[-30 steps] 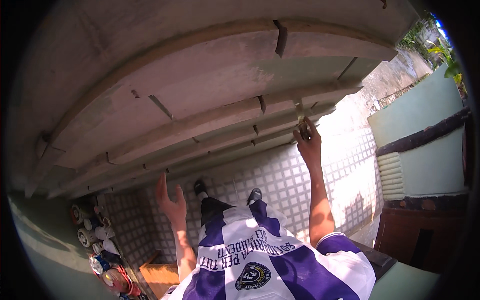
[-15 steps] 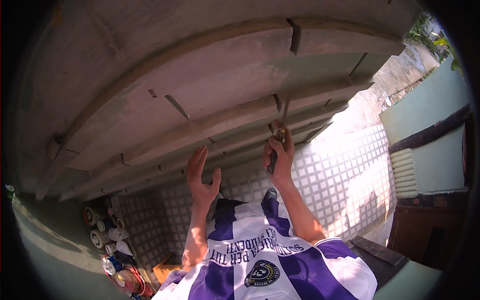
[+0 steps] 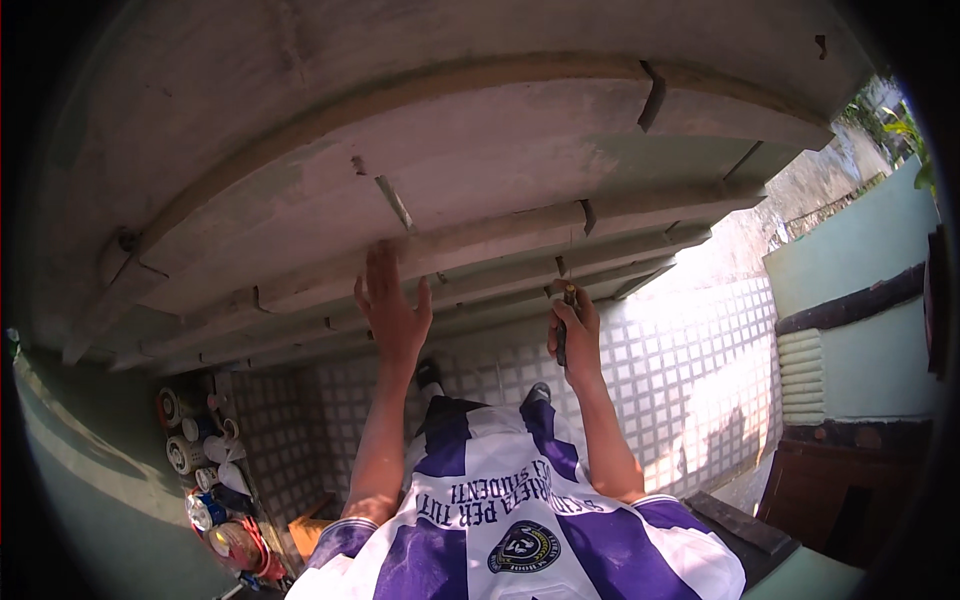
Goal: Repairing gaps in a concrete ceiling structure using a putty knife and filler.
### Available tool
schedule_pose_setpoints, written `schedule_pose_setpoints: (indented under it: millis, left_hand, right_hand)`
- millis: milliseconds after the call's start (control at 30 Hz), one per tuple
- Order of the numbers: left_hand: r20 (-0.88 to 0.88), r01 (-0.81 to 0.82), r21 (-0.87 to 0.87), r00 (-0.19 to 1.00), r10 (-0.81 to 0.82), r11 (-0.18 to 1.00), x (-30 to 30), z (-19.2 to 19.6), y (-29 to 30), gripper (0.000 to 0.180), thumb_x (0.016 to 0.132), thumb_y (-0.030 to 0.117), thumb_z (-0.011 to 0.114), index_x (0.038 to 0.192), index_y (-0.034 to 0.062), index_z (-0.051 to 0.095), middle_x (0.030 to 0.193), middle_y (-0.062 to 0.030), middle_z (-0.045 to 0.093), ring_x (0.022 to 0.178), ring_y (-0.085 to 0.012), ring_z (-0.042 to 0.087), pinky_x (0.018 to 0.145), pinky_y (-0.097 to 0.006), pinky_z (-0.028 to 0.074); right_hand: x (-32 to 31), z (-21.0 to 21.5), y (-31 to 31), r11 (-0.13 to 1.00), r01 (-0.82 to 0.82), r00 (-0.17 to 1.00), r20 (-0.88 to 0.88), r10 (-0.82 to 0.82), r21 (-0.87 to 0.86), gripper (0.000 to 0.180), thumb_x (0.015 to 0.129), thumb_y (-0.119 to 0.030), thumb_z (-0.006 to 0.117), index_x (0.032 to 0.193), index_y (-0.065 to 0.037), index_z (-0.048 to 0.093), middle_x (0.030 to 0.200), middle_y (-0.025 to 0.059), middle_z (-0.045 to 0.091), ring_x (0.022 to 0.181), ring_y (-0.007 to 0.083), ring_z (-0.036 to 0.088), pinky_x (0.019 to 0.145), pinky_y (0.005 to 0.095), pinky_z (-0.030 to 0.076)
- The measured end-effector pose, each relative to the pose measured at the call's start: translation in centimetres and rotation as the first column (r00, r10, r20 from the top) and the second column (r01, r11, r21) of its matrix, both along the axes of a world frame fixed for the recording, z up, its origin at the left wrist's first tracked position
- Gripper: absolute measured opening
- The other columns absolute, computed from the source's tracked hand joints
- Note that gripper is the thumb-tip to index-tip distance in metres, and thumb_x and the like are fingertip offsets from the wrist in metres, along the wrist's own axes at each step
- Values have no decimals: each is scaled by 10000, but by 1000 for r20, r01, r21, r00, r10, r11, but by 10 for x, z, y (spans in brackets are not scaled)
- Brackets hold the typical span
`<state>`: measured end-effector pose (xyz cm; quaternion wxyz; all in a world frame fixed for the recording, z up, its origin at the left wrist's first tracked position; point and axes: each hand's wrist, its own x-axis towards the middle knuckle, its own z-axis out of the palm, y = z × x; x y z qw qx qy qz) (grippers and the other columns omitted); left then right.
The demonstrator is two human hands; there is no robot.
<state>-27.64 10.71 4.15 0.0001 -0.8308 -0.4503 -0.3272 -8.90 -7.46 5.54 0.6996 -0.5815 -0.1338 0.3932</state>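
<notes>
My left hand (image 3: 393, 315) is raised with its fingers apart and holds nothing. Its fingertips, slightly blurred, lie over the edge of a pale ledge (image 3: 330, 275) on the wall; whether they touch it I cannot tell. In my right hand (image 3: 583, 335) is a slim hand tool (image 3: 562, 345) with a dark handle, a brass-coloured collar and a thin blade or shaft pointing up toward the wall. My fingers wrap round its handle. Several long ledges run across this wall (image 3: 480, 160), with narrow dark slots and worn, patchy paint.
Below me is a floor of pale square tiles (image 3: 650, 370). Paint cans and tubs (image 3: 195, 455) are crowded on a shelf at the lower left. To the right stand a pale green wall (image 3: 860, 370) and a dark wooden piece (image 3: 745, 535); foliage (image 3: 905, 130) shows at the upper right.
My left hand has moved up to the ledge. My right hand, still round the tool, has shifted right and down, away from the ledges. The view has turned slightly.
</notes>
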Motion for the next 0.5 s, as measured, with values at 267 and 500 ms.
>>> schedule_pose_setpoints:
  millis: [267,500]
  left_hand:
    - [263,506,-117,846,-464,855,67,24,-39,508,871,178,660,1362,112,548,1444,-101,500,1348,-287,458,1097,-454,346]
    - [231,295,138,919,-320,946,15,20,-7,442,829,118,674,1268,144,628,1417,-75,525,1340,-317,463,1056,-454,384]
  right_hand:
    - [8,-9,-32,998,-31,999,7,32,-47,464,900,-63,568,1356,-15,500,688,-6,493,416,70,456,357,229,342]
    - [18,-4,-52,983,-24,996,78,39,-185,539,869,-1,600,1393,10,473,765,-11,483,432,37,408,350,217,312]
